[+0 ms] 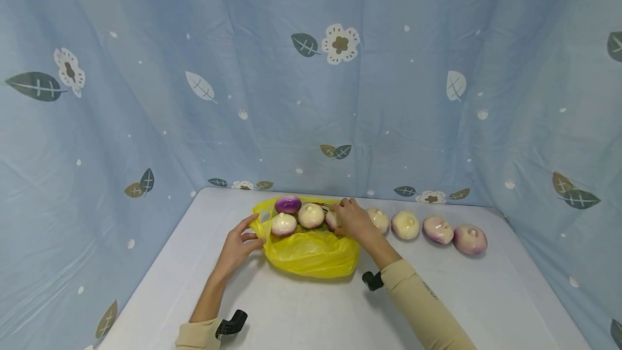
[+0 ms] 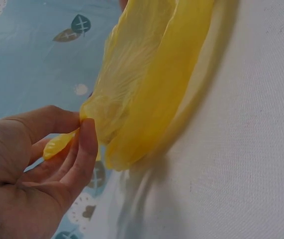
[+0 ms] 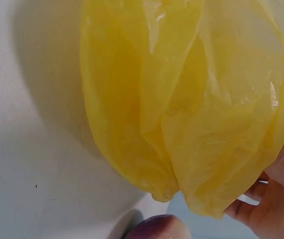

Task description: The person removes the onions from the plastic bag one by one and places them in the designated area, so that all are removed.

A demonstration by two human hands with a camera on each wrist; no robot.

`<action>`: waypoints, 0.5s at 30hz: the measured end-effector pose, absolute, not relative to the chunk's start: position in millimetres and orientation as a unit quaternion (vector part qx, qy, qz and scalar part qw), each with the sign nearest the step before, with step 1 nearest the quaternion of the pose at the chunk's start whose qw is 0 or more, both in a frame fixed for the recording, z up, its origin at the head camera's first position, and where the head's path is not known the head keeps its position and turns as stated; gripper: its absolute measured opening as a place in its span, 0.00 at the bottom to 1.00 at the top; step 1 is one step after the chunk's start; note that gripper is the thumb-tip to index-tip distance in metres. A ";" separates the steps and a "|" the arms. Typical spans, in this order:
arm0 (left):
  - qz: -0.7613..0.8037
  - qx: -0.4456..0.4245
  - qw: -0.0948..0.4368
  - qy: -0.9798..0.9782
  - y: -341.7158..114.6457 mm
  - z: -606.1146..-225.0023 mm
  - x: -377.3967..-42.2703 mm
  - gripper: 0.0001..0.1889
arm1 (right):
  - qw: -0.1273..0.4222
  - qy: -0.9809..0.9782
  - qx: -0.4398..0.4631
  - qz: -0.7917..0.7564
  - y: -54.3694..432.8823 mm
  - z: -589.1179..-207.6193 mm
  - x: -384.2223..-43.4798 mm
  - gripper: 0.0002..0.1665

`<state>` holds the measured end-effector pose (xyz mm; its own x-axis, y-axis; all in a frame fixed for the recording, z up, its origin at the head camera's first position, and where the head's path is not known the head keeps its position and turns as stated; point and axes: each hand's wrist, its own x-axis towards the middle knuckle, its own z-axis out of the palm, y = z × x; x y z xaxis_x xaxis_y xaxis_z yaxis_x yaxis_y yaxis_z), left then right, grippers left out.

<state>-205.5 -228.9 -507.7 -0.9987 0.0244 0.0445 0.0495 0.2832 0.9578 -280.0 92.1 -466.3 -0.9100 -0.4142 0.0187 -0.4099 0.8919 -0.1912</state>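
Note:
A yellow plastic bag (image 1: pixel 311 255) lies with its mouth spread and several onions in it. Thumb and fingertips of my left hand (image 1: pixel 239 247) pinch its left edge; the left wrist view shows the thin film of the bag (image 2: pixel 146 94) between them. My right hand (image 1: pixel 353 221) is at the right side of the mouth, fingers and thumb around a pale onion (image 1: pixel 331 221) that it partly covers. Beside that sit two whitish onions, one in the middle (image 1: pixel 311 215) and one at left (image 1: pixel 283 224), with a purple onion (image 1: pixel 288 204) behind. The bag hides part of the right hand (image 3: pixel 276 194) in the right wrist view.
To the right of the bag, several white-and-purple onions stand in a row, from one near the right forearm (image 1: pixel 378 220) to the outermost onion (image 1: pixel 470 239). The white table (image 1: pixel 311 317) ends at a blue patterned curtain (image 1: pixel 389 107).

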 end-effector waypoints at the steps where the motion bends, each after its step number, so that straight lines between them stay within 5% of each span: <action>1: -0.598 -0.024 0.010 -0.801 -228.7 -507.5 -205.4 0.38 | 0.010 0.972 -0.213 -0.097 92.5 -466.1 -279.8 0.34; 15: -0.597 -0.022 0.005 -0.802 -226.6 -505.9 -205.0 0.39 | 0.023 0.965 -0.221 -0.140 95.0 -449.1 -270.6 0.34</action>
<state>-205.0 -226.6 -505.9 -0.9989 0.0295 0.0352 0.0422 0.2867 0.9571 -270.6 95.0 -449.1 -0.9015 -0.4324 0.0180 -0.4196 0.8632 -0.2808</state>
